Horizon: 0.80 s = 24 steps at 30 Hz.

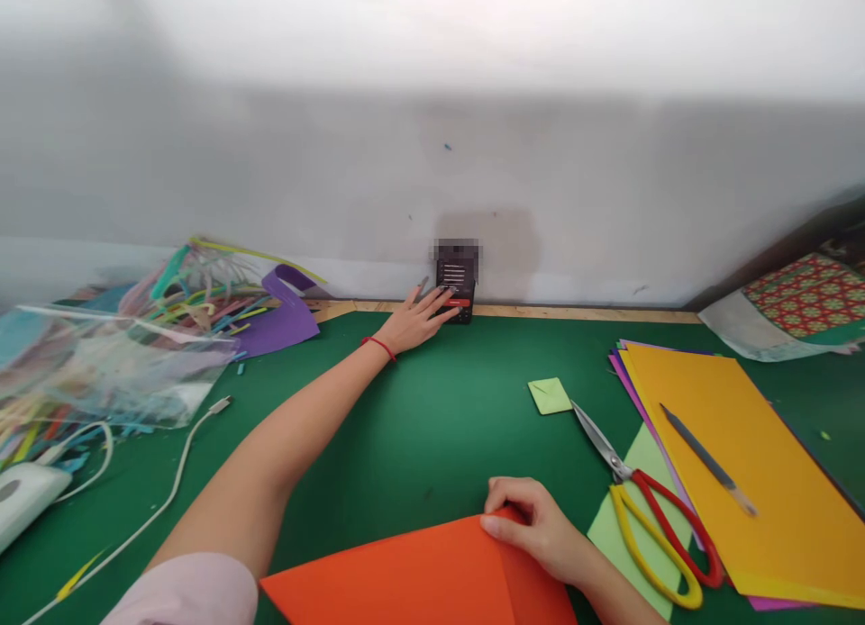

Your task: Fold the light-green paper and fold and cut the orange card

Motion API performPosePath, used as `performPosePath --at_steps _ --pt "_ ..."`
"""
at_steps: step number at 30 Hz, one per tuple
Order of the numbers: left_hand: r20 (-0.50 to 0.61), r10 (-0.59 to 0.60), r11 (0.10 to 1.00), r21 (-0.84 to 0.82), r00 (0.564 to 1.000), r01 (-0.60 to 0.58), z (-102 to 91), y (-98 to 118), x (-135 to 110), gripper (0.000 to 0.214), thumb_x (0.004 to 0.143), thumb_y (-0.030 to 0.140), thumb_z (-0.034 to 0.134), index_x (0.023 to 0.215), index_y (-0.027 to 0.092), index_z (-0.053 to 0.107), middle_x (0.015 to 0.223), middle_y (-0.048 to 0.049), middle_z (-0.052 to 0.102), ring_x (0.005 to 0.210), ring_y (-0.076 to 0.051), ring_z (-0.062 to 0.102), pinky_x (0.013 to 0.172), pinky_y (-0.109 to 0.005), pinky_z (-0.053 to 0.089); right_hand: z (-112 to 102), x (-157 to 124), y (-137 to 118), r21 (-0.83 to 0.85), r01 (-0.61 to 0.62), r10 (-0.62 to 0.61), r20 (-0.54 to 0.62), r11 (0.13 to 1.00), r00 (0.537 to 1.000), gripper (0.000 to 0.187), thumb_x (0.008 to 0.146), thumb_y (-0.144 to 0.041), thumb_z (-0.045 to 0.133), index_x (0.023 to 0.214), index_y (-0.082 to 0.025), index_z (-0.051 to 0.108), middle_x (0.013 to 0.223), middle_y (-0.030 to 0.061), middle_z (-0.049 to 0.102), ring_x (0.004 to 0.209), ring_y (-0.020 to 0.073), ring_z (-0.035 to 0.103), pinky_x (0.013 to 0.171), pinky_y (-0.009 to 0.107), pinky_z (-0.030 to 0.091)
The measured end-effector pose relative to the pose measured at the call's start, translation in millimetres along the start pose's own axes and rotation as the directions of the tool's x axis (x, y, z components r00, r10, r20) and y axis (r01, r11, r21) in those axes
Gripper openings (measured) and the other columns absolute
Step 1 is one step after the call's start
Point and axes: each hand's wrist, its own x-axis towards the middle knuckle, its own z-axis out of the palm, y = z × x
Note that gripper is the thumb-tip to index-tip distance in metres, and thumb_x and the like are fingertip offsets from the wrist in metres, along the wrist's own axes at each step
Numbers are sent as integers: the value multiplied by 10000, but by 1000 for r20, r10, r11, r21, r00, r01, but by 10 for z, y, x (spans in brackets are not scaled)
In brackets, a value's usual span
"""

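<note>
My left hand (420, 321) reaches far forward with its fingers spread, the fingertips at the screen of a dark phone (456, 278) that leans upright against the wall. A red string circles that wrist. Near the front edge of the view, my right hand (531, 521) pinches the top edge of an orange sheet of paper (419, 575) between thumb and curled fingers. A crease line runs down the sheet close to that hand. Scissors (618, 467) with one red and one yellow handle lie blades apart from the hand, to its right, partly over light green paper (635, 517).
A small green folded paper (549, 396) lies by the scissor tips. At right, a pen (706, 454) rests on stacked yellow paper (777, 517). Left are a plastic bag (135, 364), paper strips, purple paper (284, 323), a white cable (182, 467) and a white device (31, 494).
</note>
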Motion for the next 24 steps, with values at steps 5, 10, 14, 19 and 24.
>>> performPosePath --at_steps 5,10,14,19,24 --pt "28 -95 995 -38 995 96 -63 -113 119 456 902 249 446 1357 217 441 1423 -142 435 1336 -318 366 1077 -615 238 -2 4 -9 15 -20 19 11 1000 1000 377 767 -512 606 616 -173 543 637 -10 487 612 123 429 615 266 325" --pt "44 -158 984 -73 986 161 -169 -231 229 461 910 229 392 1369 195 424 1435 -121 424 1362 -308 322 1097 -627 187 2 -10 -24 19 -27 27 12 999 1000 369 768 -508 606 625 -173 548 642 -9 490 616 124 426 619 267 322" --pt "44 -160 984 -69 986 163 -223 -265 241 460 908 211 379 1363 165 429 1444 -140 404 1360 -307 325 1097 -620 196 7 -15 -22 -2 -23 23 7 1000 1000 381 767 -520 603 617 -174 544 637 -9 490 619 127 429 623 269 324" --pt "34 -111 992 -60 993 113 -234 -284 174 451 895 188 390 1341 185 452 1454 -136 389 1354 -287 341 1101 -607 201 4 -4 -24 -4 -29 29 12 1000 1000 390 763 -533 600 620 -175 543 640 -9 490 620 128 426 626 270 322" --pt "42 -55 997 -47 998 57 -215 -277 131 440 887 206 431 1326 199 468 1430 -131 430 1334 -297 372 1090 -596 234 8 2 -24 -1 -38 38 20 999 999 381 764 -521 599 620 -174 537 644 -9 486 622 127 422 629 269 316"
